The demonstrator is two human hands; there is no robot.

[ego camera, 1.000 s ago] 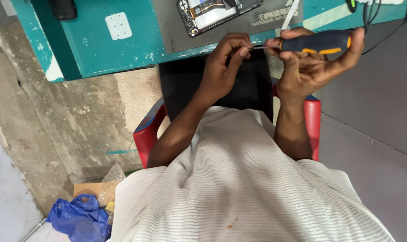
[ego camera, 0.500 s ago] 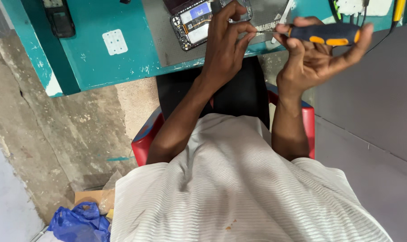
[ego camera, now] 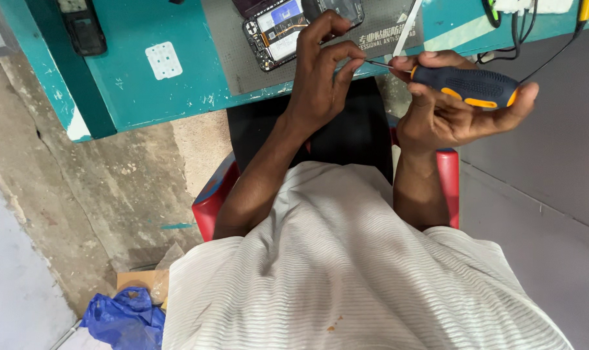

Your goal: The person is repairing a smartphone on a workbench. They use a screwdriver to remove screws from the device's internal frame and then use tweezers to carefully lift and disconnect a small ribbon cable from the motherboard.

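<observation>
The teal workbench (ego camera: 177, 97) runs across the far side, and its near edge slants just behind both hands. Under that edge is a gap, and the hands work there, above the person's lap. The red chair (ego camera: 210, 201) peeks out on the left and right of the person in the white striped shirt (ego camera: 346, 272). To the left there is open concrete floor (ego camera: 67, 214). To the right there is smooth grey floor with lots of free room.

The right hand (ego camera: 456, 113) is wrapped around one screwdriver (ego camera: 466, 84) with a dark blue and orange handle. The handle lies across the palm and fingers, pointing right, and the thin metal tip points left. The left hand (ego camera: 323, 78) pinches that thin tip between thumb and fingers. So both hands hold the same tool, and it sits between them, near the bench edge but not on it.

On the bench lies one grey mat (ego camera: 242, 58). On the mat is one opened phone (ego camera: 288, 29) with its insides showing, just beyond the left hand. One white strip (ego camera: 408, 26) leans near the right hand. One dark phone (ego camera: 80, 29) lies far left, and one small white pad (ego camera: 163, 59) lies beside it. Some cables (ego camera: 521, 26) sit at the far right.

Down on the near left floor are one blue plastic bag (ego camera: 122, 317) and one piece of cardboard (ego camera: 135, 280).
</observation>
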